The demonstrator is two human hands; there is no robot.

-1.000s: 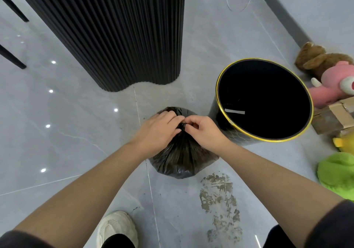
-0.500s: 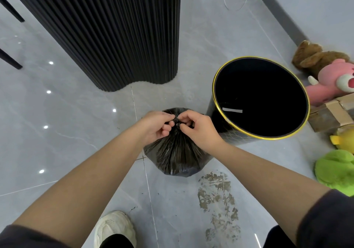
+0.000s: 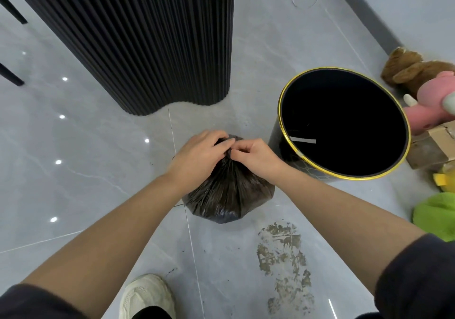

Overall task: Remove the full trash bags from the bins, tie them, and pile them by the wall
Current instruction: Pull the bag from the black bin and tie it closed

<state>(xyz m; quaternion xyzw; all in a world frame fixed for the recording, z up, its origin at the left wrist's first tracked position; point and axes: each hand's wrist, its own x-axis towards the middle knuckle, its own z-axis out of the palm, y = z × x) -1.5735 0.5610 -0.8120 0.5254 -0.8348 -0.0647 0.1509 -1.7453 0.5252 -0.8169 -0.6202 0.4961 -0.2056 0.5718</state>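
Both hands meet over the gathered neck of a black trash bag (image 3: 229, 193): the left hand (image 3: 197, 158) and right hand (image 3: 256, 158) each pinch the bunched plastic, fingertips touching at the knot. The bag sits upright on the grey floor (image 3: 98, 170) directly beneath them, equally near either hand, just beside one emptied gold-rimmed bin (image 3: 344, 126). One bag, one bin are visible; the wall (image 3: 406, 3) lies beyond the bin, to the right

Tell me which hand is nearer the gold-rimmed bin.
Right. The right hand pinches the trash bag neck just beside the bin; the left hand grips the neck on the bag's far side.
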